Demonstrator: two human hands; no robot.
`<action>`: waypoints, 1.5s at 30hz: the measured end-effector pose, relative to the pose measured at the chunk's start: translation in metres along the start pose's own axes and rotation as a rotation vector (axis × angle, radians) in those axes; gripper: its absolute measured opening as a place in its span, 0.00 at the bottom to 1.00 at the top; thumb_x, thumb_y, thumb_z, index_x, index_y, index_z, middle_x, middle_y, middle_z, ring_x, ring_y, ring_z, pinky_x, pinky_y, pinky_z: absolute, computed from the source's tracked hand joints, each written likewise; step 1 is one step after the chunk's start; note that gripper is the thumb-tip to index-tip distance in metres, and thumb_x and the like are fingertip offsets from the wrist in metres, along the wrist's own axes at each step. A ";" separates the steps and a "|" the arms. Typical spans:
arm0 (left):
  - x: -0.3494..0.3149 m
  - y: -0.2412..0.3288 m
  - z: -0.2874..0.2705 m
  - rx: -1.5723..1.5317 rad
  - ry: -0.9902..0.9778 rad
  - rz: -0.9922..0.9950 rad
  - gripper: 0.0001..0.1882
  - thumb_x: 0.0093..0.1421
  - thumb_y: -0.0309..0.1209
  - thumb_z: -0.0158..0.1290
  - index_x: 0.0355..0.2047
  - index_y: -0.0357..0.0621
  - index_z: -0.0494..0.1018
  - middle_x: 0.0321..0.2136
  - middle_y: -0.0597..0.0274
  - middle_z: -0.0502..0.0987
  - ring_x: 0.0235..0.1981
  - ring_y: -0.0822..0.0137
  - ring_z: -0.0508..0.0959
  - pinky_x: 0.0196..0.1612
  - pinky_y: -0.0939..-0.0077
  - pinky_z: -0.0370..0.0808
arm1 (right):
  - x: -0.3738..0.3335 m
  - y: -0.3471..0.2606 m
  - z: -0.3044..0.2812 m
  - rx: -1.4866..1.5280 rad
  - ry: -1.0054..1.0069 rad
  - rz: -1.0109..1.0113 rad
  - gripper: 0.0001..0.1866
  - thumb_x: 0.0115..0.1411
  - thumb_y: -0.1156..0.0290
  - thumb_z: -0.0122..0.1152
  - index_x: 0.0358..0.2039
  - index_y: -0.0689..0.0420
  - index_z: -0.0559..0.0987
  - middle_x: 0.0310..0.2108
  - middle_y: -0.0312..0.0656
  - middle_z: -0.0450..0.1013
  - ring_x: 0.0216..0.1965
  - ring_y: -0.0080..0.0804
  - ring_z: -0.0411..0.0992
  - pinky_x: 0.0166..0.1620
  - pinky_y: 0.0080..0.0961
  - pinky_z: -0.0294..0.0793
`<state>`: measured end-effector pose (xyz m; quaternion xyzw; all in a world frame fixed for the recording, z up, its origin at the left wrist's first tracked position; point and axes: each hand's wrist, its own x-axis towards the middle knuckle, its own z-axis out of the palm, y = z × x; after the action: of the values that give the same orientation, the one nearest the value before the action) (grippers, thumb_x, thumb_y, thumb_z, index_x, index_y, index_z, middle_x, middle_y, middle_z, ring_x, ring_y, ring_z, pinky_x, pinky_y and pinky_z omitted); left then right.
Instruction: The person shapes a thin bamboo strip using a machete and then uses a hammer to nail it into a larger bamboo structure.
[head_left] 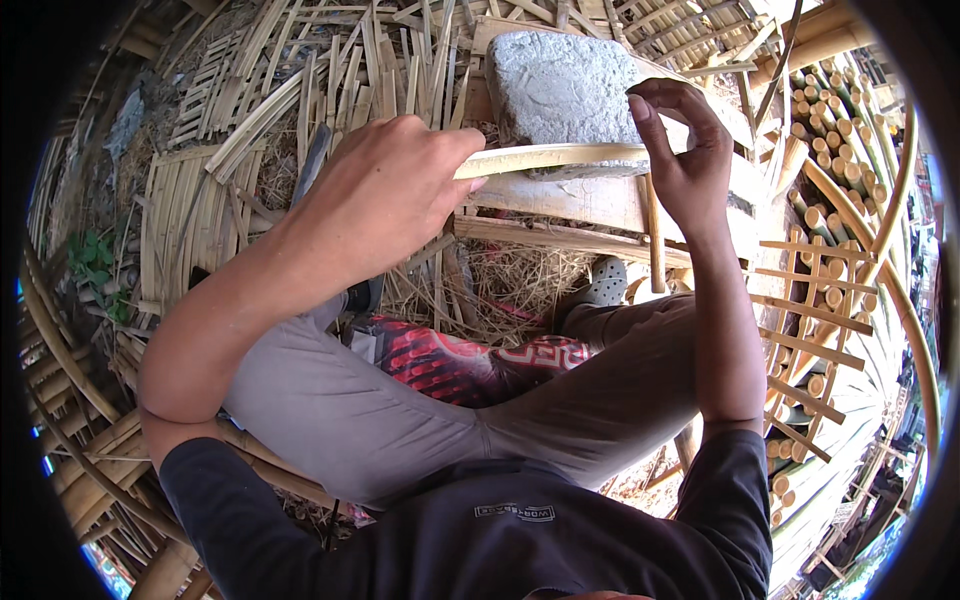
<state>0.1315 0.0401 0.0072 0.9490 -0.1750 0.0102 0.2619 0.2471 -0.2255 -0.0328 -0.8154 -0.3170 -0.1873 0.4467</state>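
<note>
My left hand (390,195) pinches one end of a pale, flat bamboo strip (555,156). The strip runs level to the right, across the near face of a rough grey stone block (560,85). At its other end is my right hand (690,150), with thumb and index fingertips brought close together just above the strip. Whether those fingers grip anything cannot be made out. Under the block lies a wooden board (570,200). A dark, narrow, blade-like piece (312,165) is partly hidden behind my left wrist.
Split bamboo slats (370,70) lie scattered beyond my left hand. Cut bamboo poles (835,130) are stacked at right, near a bamboo lattice (815,335). A thin brown stick (656,235) stands by the board. A red and black printed sack (440,360) lies between my legs.
</note>
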 end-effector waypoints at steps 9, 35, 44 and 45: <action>-0.002 0.003 0.002 0.047 0.005 0.018 0.09 0.62 0.31 0.59 0.36 0.36 0.78 0.16 0.46 0.74 0.19 0.46 0.77 0.27 0.57 0.73 | -0.011 -0.018 0.021 0.114 -0.258 -0.099 0.12 0.52 0.71 0.76 0.36 0.60 0.84 0.40 0.43 0.81 0.44 0.37 0.78 0.50 0.33 0.76; 0.000 0.003 0.002 0.018 -0.058 -0.001 0.08 0.62 0.29 0.59 0.35 0.35 0.78 0.17 0.45 0.75 0.21 0.45 0.78 0.28 0.56 0.75 | -0.008 -0.016 0.012 0.224 -0.357 -0.008 0.15 0.51 0.69 0.77 0.38 0.58 0.84 0.49 0.43 0.78 0.54 0.39 0.75 0.59 0.36 0.70; 0.000 0.001 0.004 0.001 -0.045 0.018 0.08 0.62 0.29 0.59 0.36 0.35 0.77 0.16 0.45 0.74 0.19 0.46 0.77 0.27 0.57 0.73 | -0.011 -0.007 0.016 0.271 -0.285 0.050 0.09 0.57 0.77 0.72 0.26 0.61 0.78 0.37 0.40 0.79 0.47 0.34 0.77 0.53 0.33 0.72; 0.000 0.000 0.004 -0.002 -0.046 0.014 0.08 0.62 0.29 0.59 0.36 0.35 0.77 0.16 0.45 0.74 0.19 0.46 0.77 0.27 0.57 0.73 | -0.010 -0.006 0.015 0.265 -0.283 0.061 0.09 0.57 0.77 0.71 0.25 0.61 0.77 0.37 0.41 0.79 0.47 0.34 0.77 0.53 0.33 0.72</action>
<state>0.1308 0.0379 0.0034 0.9475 -0.1876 -0.0098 0.2586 0.2358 -0.2141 -0.0433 -0.7768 -0.3738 -0.0138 0.5065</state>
